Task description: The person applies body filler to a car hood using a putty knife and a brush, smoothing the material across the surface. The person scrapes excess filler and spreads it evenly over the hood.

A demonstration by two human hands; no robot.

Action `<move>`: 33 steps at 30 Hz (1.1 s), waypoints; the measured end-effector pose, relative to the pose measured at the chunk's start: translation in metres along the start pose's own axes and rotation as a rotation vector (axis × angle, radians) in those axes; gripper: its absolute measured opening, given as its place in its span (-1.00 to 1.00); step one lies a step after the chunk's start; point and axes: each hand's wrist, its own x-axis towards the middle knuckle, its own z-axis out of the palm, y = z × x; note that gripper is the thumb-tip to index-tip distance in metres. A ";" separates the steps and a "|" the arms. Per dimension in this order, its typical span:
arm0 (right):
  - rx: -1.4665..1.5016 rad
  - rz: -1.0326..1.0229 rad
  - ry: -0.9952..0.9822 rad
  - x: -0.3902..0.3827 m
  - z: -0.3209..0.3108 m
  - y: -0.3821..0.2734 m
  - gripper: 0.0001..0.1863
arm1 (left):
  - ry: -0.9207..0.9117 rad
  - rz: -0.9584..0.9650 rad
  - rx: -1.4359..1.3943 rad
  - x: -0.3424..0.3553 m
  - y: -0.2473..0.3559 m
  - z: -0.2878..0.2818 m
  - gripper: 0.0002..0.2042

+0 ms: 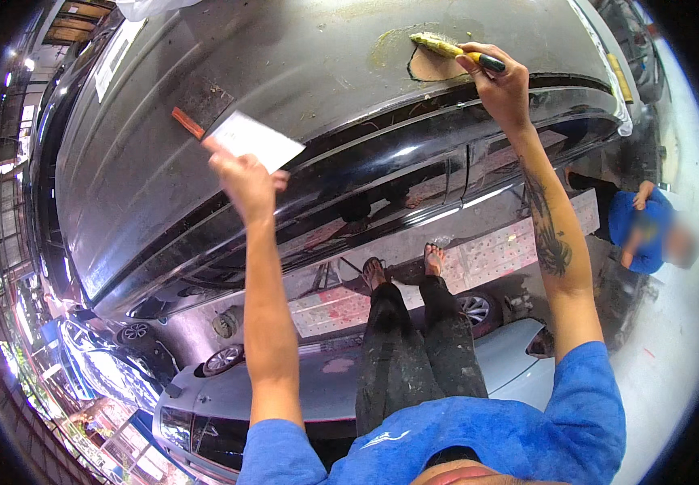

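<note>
My right hand (500, 85) grips a paintbrush (485, 61) with a yellow and black handle. The brush's yellow-stained head lies over a tan, dark-edged patch (434, 66) on the car roof (285, 56), and a wet yellowish smear surrounds that spot. A white rectangular sheet (259, 142) is pinched in my left hand (246, 179), held above the near side of the roof; motion blurs these fingers a little. Just beyond the sheet lies a flat scraper (189, 122) with an orange-red edge and a dark blade.
Under my feet runs a pale, spotted plank platform (487, 263) beside the black car. Behind me stands a grey car (317, 388). A person in blue (644, 230) is at the right, near a white wall. Masking paper (119, 61) sticks to the roof's far left.
</note>
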 end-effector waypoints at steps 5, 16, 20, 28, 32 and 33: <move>-0.032 -0.024 0.005 -0.002 0.000 0.004 -0.82 | -0.071 -0.007 -0.048 0.012 0.013 0.039 -0.79; -0.114 -0.028 -0.044 -0.004 -0.003 -0.001 -0.82 | -0.104 -0.016 -0.120 0.043 0.023 0.088 -0.63; -0.161 -0.137 -0.099 -0.005 -0.009 -0.004 -0.80 | -0.104 0.062 -0.502 0.048 0.018 0.057 -0.78; -0.115 -0.168 -0.272 -0.016 -0.009 -0.027 -0.80 | 0.374 -0.108 -0.415 0.013 -0.066 -0.025 -0.76; -0.244 -0.251 -0.035 -0.003 -0.009 -0.028 -0.78 | 0.442 -0.095 -0.403 0.005 -0.085 -0.018 -0.71; -0.282 -0.100 -0.022 0.000 -0.010 -0.028 -0.79 | 0.435 -0.036 -0.373 0.004 -0.086 -0.017 -0.71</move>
